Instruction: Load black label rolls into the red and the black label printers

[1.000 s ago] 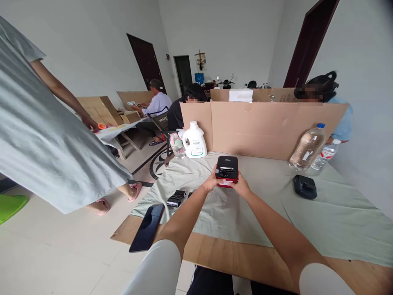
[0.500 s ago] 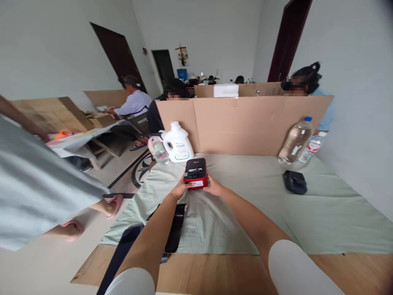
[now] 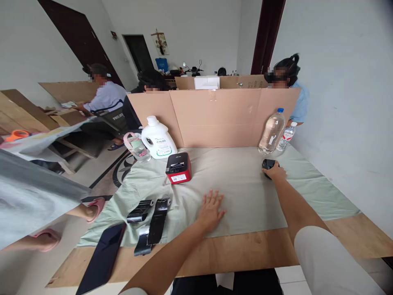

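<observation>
My left hand (image 3: 211,211) lies flat on the pale green cloth (image 3: 233,176), fingers spread, holding nothing. At the right, my right hand (image 3: 278,172) is closed around a small black boxy device (image 3: 267,164); the fingers cover part of it. A red and black printer (image 3: 179,169) with a white label on its front stands on the cloth, apart from both hands. Left of my left hand lie two partly unrolled shiny black rolls (image 3: 159,221) (image 3: 140,211). A dark phone or tablet (image 3: 101,258) rests at the table's front left.
A white detergent jug (image 3: 159,139) and a clear pink-handled bottle (image 3: 137,147) stand at the back left. A large water bottle (image 3: 272,133) and a smaller one (image 3: 287,136) stand at the back right. A cardboard screen (image 3: 217,119) borders the far side. Other people are nearby.
Both hands have let go of the printer, which now stands on the cloth. My left hand has come back toward me. My right hand has moved right and taken hold of the black device.
</observation>
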